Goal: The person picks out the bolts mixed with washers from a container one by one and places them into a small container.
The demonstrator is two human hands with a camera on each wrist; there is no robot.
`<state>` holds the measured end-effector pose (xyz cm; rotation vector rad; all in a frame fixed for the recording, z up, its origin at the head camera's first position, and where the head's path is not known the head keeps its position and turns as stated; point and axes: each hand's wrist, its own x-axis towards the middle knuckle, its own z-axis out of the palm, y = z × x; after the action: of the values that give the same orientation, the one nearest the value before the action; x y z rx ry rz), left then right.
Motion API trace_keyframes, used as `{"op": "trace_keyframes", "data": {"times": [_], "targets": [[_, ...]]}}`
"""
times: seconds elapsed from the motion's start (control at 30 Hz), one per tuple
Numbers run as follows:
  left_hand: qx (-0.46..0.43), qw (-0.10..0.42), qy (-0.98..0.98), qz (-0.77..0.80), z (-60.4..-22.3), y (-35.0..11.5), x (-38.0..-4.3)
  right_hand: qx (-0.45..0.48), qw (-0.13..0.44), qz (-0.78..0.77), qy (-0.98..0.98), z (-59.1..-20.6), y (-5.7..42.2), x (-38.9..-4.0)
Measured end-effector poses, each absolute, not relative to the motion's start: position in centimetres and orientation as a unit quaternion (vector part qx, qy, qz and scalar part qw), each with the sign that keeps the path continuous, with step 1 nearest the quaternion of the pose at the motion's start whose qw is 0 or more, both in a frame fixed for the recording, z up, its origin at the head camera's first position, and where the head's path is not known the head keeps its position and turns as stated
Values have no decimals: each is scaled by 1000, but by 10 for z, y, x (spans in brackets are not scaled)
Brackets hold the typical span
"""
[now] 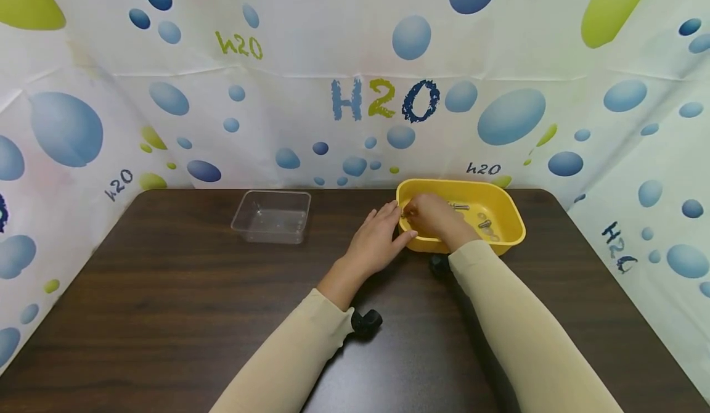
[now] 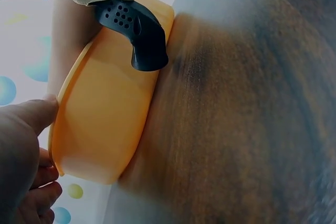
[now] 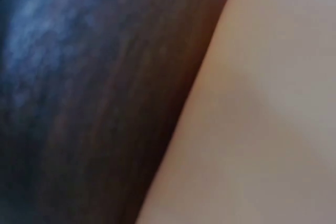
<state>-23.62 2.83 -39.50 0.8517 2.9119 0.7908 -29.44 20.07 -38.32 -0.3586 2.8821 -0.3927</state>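
Note:
A yellow plastic tub (image 1: pixel 513 225) holds a few metal bolts (image 1: pixel 460 206) and some small pale rings that look like washers (image 1: pixel 488 231). My right hand (image 1: pixel 435 212) reaches into its left part with bent fingers. The fingertips are hidden low in the tub, so what they touch is unclear. At the tub's left front corner, my left hand (image 1: pixel 379 237) rests against the rim, fingers stretched along the left side and thumb on the front edge. The left wrist view shows this thumb (image 2: pixel 39 113) against the tub's rim. The right wrist view is filled by a blurred pale surface.
A clear plastic container (image 1: pixel 272 216) stands to the left on the dark wooden table (image 1: pixel 166 314). A white cloth printed with bubbles (image 1: pixel 310 49) hangs behind the table and along both sides. Black wrist cameras (image 1: pixel 367 322) stick out below the sleeves.

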Motion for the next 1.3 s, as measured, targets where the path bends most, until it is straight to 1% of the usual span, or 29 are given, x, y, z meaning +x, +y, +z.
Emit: {"op": "trace_keyframes", "data": {"times": [0.13, 0.23, 0.43, 0.53, 0.63, 0.73, 0.87, 1.3], "targets": [[271, 6, 928, 255, -396, 29, -237, -142, 92, -126, 977, -384, 201, -295], [269, 6, 928, 259, -396, 29, -237, -142, 94, -129, 977, -385, 201, -295], [271, 4, 927, 260, -396, 27, -237, -108, 118, -150, 976, -385, 200, -295], [271, 3, 927, 260, -396, 27, -236, -82, 119, -177, 974, -385, 201, -294], [270, 1, 927, 261, -396, 27, -237, -57, 109, -206, 971, -384, 203, -294], [271, 1, 927, 261, -395, 27, -237, -51, 95, -231, 967, -383, 205, -294], [271, 3, 927, 258, -395, 28, -237, -57, 78, -250, 963, -380, 207, -293], [274, -2, 926, 261, -395, 27, -236, -73, 52, -253, 963, -381, 208, -290]]}}
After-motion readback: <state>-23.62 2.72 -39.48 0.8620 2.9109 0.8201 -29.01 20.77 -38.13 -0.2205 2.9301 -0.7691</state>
